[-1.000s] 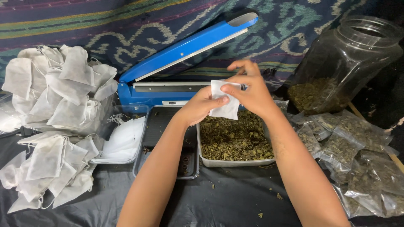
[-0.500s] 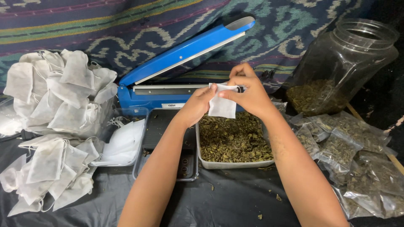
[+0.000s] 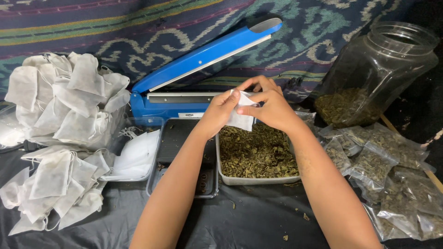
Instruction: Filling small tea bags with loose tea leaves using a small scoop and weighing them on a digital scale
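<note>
Single head view, looking steeply down, close over table [image 3: 258, 226] and forearms.

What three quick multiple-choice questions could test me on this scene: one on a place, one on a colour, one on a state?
1. Where is the small white bag?
A. Between both hands above the tray of dried leaves
B. Inside the jar
C. On the left pile

2. What colour is the heat sealer?
A. Red
B. Blue
C. Green

3. How does the sealer's arm stand?
A. Pressed shut
B. Removed
C. Raised open

Answers: A, the left hand and right hand pinch it there; B, its body is blue; C, the arm slants upward.
</note>
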